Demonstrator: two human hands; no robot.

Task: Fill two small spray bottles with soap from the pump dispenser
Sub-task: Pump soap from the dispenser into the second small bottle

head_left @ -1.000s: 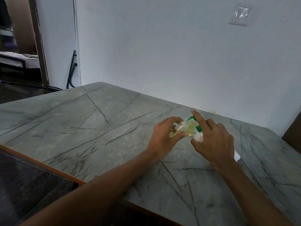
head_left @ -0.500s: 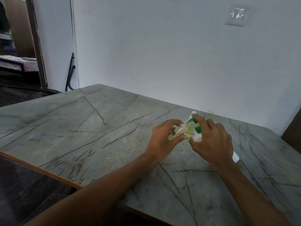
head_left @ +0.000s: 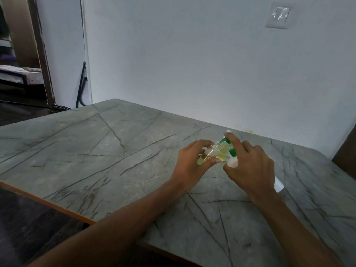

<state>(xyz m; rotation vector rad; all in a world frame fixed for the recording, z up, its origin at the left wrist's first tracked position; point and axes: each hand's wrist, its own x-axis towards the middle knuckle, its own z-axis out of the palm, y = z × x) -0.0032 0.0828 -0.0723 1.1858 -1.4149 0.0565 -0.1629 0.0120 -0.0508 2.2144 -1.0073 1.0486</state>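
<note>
My left hand [head_left: 189, 164] grips a small clear spray bottle [head_left: 210, 155] holding yellowish liquid, low over the grey stone table [head_left: 96, 147]. My right hand [head_left: 250, 168] is wrapped round the white pump dispenser with a green band [head_left: 230, 151], index finger lying over its pump head beside the small bottle. The two containers touch between my hands. The dispenser's white bottom end [head_left: 279, 185] sticks out behind my right wrist. Most of the dispenser's body is hidden by my right hand. A second small bottle is not in view.
The table stands against a white wall [head_left: 192, 64] with a switch plate [head_left: 279, 15]. Its orange-edged near side [head_left: 48, 204] runs along the lower left above a dark floor. A doorway [head_left: 21, 54] opens at the far left. A dark chair back [head_left: 346, 151] shows at the right edge.
My right index finger, raised a second ago, has come down over the dispenser's pump head. Both hands stay together at the same place on the table.
</note>
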